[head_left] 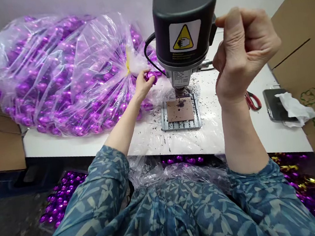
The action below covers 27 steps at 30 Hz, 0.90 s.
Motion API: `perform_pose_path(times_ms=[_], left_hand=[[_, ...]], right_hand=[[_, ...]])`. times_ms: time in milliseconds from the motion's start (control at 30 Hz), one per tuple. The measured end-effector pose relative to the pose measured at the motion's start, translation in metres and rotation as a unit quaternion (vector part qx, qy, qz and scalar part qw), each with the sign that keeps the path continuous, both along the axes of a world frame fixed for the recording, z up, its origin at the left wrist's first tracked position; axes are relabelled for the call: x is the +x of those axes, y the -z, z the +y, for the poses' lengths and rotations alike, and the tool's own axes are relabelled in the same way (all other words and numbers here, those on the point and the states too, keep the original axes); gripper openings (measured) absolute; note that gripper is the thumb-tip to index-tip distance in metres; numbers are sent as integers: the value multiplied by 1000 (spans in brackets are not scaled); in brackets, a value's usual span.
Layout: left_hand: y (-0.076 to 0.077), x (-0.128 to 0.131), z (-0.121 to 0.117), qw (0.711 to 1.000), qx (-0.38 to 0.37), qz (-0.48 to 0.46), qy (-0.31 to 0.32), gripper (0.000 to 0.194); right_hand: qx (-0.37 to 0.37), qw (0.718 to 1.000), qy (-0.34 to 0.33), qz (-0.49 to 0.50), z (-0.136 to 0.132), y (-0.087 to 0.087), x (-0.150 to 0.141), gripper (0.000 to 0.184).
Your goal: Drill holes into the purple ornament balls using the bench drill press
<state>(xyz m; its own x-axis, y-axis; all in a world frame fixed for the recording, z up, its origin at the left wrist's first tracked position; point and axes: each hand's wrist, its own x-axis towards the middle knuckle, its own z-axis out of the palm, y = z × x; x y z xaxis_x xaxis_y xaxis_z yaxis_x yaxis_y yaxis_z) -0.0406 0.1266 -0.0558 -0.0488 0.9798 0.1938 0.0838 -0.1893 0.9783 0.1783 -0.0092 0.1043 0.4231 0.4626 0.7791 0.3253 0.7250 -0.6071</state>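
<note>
My left hand [143, 85] is closed on a shiny purple ball [151, 77], beside the tied neck of a large clear plastic bag [62, 76] packed with purple balls. My right hand [243, 48] is raised with curled fingers at the right side of a black bench drill press [185, 17]; whatever they grip is hidden. Below the drill head, a brown board [174, 115] with a small dark hole lies on the grey slotted base plate [163, 127]. Dark shavings are scattered around the base and on the board.
Red-handled scissors [254, 101] and a dark phone [274, 106] partly under white tissue [293, 106] lie to the right on the white table [59, 144]. Cardboard boxes [308, 51] stand at both sides. More purple balls [66, 196] sit below the table edge, with gold ones at right.
</note>
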Motion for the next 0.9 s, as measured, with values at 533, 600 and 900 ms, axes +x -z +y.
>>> perform_pose_path(times_ms=[533, 600, 900], left_hand=[[29, 31, -139, 978, -71, -141, 138, 51], [38, 36, -137, 985, -30, -114, 126, 56], [46, 49, -127, 989, 29, -61, 133, 55]], right_hand=[[54, 998, -10, 14, 4, -3, -5, 47], [48, 999, -8, 12, 3, -3, -5, 47], [55, 998, -14, 29, 1, -5, -8, 52]])
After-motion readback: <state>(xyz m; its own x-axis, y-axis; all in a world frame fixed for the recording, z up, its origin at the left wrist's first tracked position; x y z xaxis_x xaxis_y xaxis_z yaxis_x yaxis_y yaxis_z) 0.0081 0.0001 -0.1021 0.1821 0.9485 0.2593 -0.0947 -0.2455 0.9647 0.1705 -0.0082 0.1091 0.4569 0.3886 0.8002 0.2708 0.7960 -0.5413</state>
